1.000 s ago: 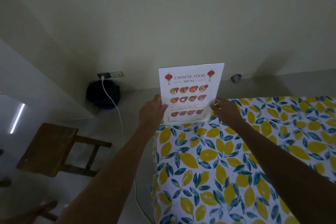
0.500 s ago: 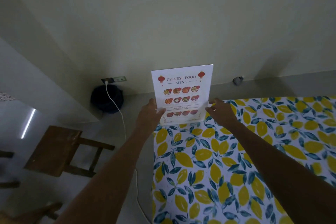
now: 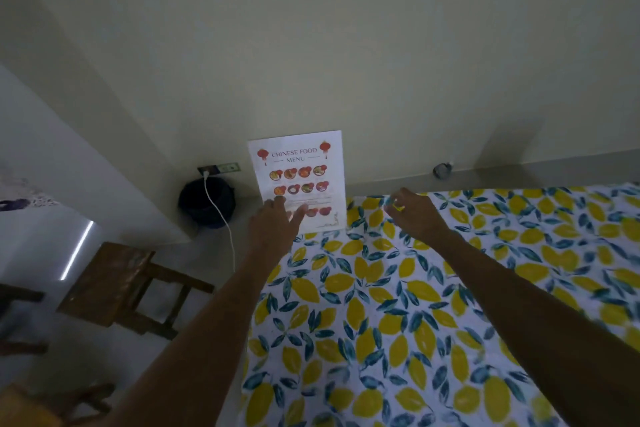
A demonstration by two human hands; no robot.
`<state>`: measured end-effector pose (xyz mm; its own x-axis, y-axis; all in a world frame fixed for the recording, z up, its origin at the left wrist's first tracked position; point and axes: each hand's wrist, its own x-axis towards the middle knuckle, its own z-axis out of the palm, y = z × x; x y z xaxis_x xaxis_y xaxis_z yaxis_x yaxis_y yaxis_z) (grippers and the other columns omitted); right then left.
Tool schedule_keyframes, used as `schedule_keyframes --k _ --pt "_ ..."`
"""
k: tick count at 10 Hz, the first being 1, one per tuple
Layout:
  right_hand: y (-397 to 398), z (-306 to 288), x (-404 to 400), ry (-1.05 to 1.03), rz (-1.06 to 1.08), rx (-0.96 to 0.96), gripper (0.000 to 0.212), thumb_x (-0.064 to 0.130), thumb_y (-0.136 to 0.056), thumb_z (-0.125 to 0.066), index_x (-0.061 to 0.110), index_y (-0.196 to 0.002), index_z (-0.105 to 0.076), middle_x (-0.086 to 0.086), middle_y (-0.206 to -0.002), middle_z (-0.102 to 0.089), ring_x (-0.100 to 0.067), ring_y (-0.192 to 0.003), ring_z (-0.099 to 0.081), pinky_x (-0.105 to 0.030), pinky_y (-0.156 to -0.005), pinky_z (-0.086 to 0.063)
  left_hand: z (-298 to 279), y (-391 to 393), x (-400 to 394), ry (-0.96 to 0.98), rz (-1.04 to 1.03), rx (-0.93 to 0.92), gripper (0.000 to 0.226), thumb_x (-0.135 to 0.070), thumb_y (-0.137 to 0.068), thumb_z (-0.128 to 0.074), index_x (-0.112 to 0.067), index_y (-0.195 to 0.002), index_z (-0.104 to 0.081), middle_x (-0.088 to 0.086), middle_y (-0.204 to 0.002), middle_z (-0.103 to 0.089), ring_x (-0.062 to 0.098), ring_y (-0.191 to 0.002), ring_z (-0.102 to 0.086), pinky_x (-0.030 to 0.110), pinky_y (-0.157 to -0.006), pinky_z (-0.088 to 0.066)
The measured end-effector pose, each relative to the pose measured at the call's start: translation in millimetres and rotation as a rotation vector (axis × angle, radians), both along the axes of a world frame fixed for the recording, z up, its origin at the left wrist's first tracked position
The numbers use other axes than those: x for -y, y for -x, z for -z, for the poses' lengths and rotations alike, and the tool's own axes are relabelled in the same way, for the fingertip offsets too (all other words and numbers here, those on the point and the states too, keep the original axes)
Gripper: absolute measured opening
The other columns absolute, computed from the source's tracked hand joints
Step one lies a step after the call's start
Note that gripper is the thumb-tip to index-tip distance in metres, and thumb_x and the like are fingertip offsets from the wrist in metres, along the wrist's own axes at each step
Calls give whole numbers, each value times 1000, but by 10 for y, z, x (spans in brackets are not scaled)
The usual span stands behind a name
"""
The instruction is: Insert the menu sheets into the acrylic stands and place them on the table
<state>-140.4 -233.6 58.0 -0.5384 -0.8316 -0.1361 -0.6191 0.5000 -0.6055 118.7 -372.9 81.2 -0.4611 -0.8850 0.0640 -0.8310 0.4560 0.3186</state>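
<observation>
A white "Chinese Food Menu" sheet in a clear acrylic stand [image 3: 300, 177] stands upright at the far left corner of the table, which is covered by a lemon-print cloth [image 3: 398, 305]. My left hand [image 3: 275, 225] is in front of the stand's lower left part with fingers spread, and I cannot tell if it still touches it. My right hand [image 3: 414, 215] hovers to the right of the stand, apart from it, fingers loosely curled and holding nothing.
Left of the table, a wooden stool [image 3: 117, 282] stands on the floor. A dark round bin [image 3: 206, 203] sits by the wall under a socket with a white cable [image 3: 221, 218]. A small grey object [image 3: 442, 170] lies by the far wall.
Both hands have come off the menu stand. It now stands on its own at the table's corner, further left than before. My right hand has drawn away to the right.
</observation>
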Motion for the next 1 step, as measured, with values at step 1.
schedule_keyframes --k 1 --pt "90 -182 -295 -14 -103 -84 55 40 -95 -55 4 -136 -47 -19 -136 -57 -35 -121 -56 -42 -96 -46 -81 200 -399 70 -1 0 83 -75 -89 -23 -9 -127 -56 14 -114 -65 35 -101 -65 46 -84 -53"
